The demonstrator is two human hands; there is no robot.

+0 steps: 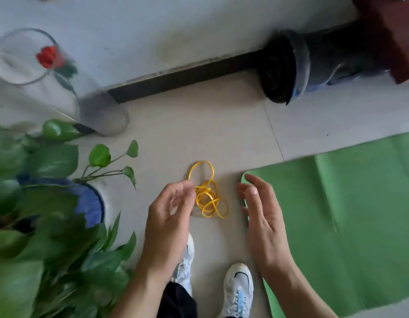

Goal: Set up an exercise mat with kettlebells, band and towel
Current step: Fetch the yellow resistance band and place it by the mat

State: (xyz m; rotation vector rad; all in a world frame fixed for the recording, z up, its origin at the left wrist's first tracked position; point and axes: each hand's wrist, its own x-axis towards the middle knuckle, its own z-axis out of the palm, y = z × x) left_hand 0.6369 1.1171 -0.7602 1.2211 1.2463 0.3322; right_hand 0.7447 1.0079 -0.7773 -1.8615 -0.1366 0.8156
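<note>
The floor [222,125] is pale beige tile with thin grout lines, and it meets a white wall [153,24] along a dark baseboard [187,76]. At the far left, by the floor's wall edge, stands a tall clear glass vase [93,111] with a red flower [48,56] inside. Just in front of it a leafy green plant [49,161] spills out of a blue and white pot [89,203]. Two white shoes [239,288] stand on the tile at the bottom centre. At the right, a black roll [279,70] wrapped in clear plastic lies against the baseboard. Below it a green mat [348,214] lies flat on the floor, creased from folding, with a rounded corner pointing toward the centre.

The left hand [171,216] reaches forward, palm turned inward and fingers curled, their tips and the thumb pinching a strand of the band [209,198]. The right hand [261,214] is held over the mat's rounded corner with its palm facing left and its fingers relaxed and slightly spread. It grips nothing and is clear of the band.

The band is thin and bright yellow — a loose tangle of loops between the two hands, just left of the mat's corner. One bigger loop stands out toward the wall. I cannot tell whether it lies on the tile or hangs from the fingers.
</note>
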